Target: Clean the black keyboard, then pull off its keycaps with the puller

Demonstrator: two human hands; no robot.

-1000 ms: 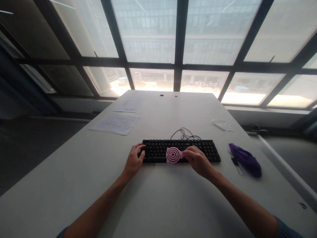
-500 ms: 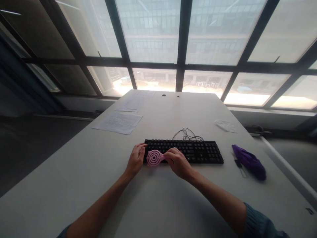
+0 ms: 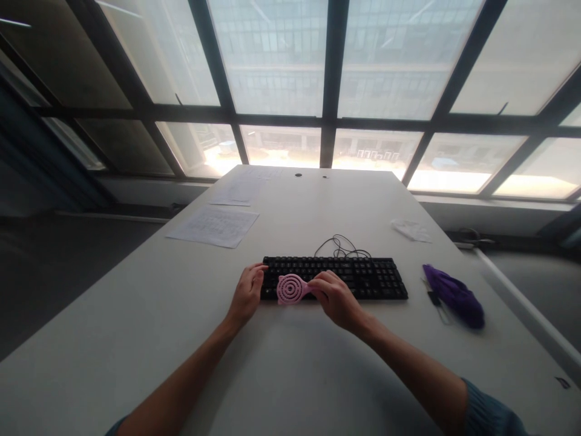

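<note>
From my remote seat I am watching the right hand (image 3: 338, 300) holding the brush (image 3: 291, 289) by its narrow end, thumb and fingers closing together around it. The brush is lying across the front part of the keyboard (image 3: 334, 264), left of its middle, with the ringed back facing up and its lower rim reaching over the near edge. The underside is hiding from me, so I cannot tell whether it is touching the keys.

For good handling, I am favouring a light, level pressure, with the brush lying flat rather than tipping onto its rim, and a pinch firm enough that the round end is not twisting. I am also counting on the left hand (image 3: 246, 292) for steadiness, since a sideways push could be sliding the keyboard along the table (image 3: 281, 363).

That hand is resting at the keyboard's left end, fingers bending loosely over the corner; I cannot tell whether it is gripping or only touching. Both forearms are slanting inward from the near side, the right wrist is staying low, and its knuckles are facing up.
</note>
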